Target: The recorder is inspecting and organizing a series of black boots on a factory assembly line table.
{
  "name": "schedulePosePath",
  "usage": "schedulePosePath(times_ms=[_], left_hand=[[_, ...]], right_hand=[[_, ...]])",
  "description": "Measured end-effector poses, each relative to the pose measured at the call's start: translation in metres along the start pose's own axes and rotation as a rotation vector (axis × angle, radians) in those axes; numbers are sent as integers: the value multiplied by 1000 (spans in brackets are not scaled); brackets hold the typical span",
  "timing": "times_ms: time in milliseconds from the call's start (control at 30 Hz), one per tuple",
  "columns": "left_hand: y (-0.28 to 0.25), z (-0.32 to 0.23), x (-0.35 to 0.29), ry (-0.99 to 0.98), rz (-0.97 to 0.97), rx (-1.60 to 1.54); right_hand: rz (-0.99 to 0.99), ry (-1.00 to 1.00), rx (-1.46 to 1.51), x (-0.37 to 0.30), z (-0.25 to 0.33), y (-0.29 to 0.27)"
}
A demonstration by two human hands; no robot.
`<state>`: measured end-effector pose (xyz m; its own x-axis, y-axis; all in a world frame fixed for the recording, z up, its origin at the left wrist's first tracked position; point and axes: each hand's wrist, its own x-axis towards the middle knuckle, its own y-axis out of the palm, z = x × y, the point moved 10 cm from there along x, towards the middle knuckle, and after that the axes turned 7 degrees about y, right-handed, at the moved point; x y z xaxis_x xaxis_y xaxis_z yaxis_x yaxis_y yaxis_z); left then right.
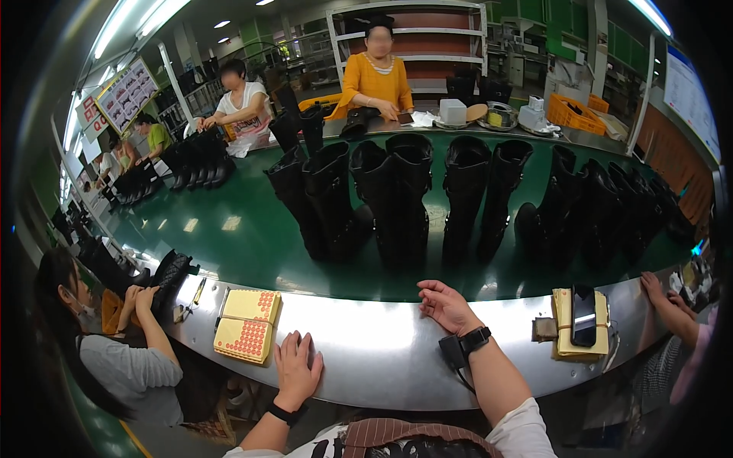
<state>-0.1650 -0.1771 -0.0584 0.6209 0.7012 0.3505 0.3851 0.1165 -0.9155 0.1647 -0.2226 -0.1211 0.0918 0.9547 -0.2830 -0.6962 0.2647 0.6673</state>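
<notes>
My left hand (298,367) lies palm down on the metal worktop, fingers stretched out, holding nothing. Just left of it rests a stack of yellow sheets (248,324) with red round stickers, bound by a band. My right hand (447,307) hovers by the edge of the green conveyor belt, its fingers loosely bent and apart with nothing visible in them. A black wrist device (464,347) with a cable is strapped on that forearm. Beyond it, tall black boots (405,198) stand upright in pairs on the belt.
On the right, a phone (583,314) lies on another yellow stack (563,336), beside a small brown block (544,329). Co-workers sit close on both sides, and others work across the belt (229,244). More black boots (603,198) stand at the right.
</notes>
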Motion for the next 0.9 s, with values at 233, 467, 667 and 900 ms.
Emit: schedulePosePath(times_ms=[233,467,667,900], left_hand=[[0,0,0,-3,13,8],[-3,-1,0,9,-18,-6],[-4,1,0,-17,-7,-9],[-3,0,1,-25,10,-19]], right_hand=[[10,-6,-9,-2,1,3],[-11,-8,-11,-1,0,1],[-15,-19,-11,-1,1,1],[-16,5,3,-1,0,-1]])
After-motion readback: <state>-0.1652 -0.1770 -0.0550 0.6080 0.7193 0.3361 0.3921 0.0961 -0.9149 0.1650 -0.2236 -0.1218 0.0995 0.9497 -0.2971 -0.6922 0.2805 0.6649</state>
